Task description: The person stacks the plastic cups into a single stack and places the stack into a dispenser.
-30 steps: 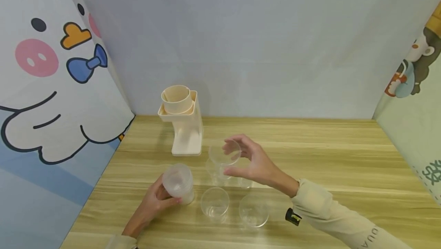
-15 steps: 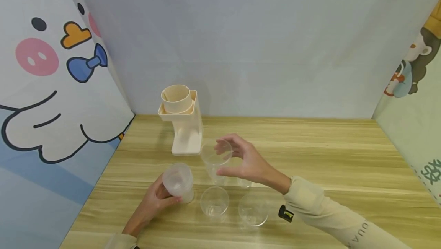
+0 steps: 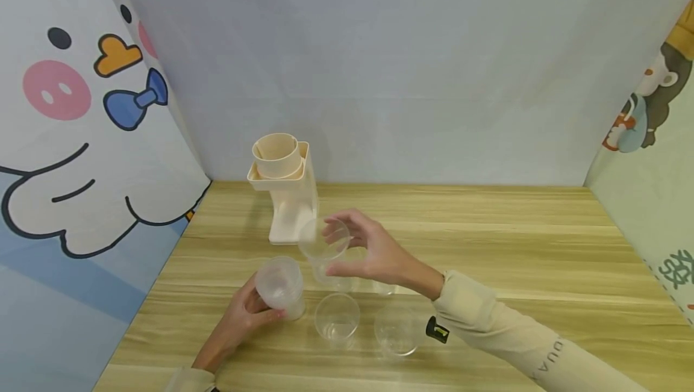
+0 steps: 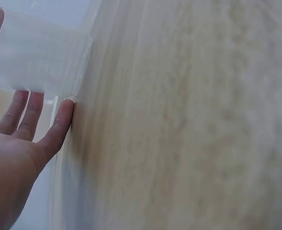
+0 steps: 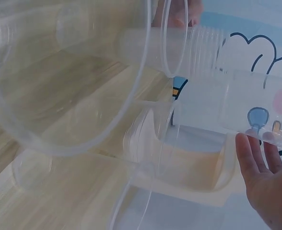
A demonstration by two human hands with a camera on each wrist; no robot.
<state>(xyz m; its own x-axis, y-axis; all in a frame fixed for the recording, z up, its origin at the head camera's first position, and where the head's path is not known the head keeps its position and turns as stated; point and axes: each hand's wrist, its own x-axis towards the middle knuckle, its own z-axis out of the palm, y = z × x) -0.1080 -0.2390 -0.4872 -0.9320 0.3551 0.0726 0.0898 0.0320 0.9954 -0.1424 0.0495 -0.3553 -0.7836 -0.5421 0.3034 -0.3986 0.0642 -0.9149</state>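
My left hand (image 3: 241, 318) grips a stack of nested clear plastic cups (image 3: 279, 283) standing on the table, thumb on the near side. In the left wrist view, the fingers (image 4: 30, 115) lie along the frosted-looking stack. My right hand (image 3: 374, 253) holds a single clear plastic cup (image 3: 324, 241) upright, raised in front of the cream stand. In the right wrist view, this cup (image 5: 256, 105) is between thumb and fingers, its thumb side out of frame. Several more clear cups stand on the table; a near one (image 3: 337, 320) is just right of the stack.
A cream stand (image 3: 293, 217) with a round holder (image 3: 276, 156) on top stands at the back left. Another clear cup (image 3: 397, 329) is under the right forearm, and further cups sit behind it, partly hidden. A grey curtain (image 3: 434, 97) closes off the table's back edge.
My right hand has moved left with the clear cup, toward the stack and in front of the stand. The left hand and the stack have stayed in place.
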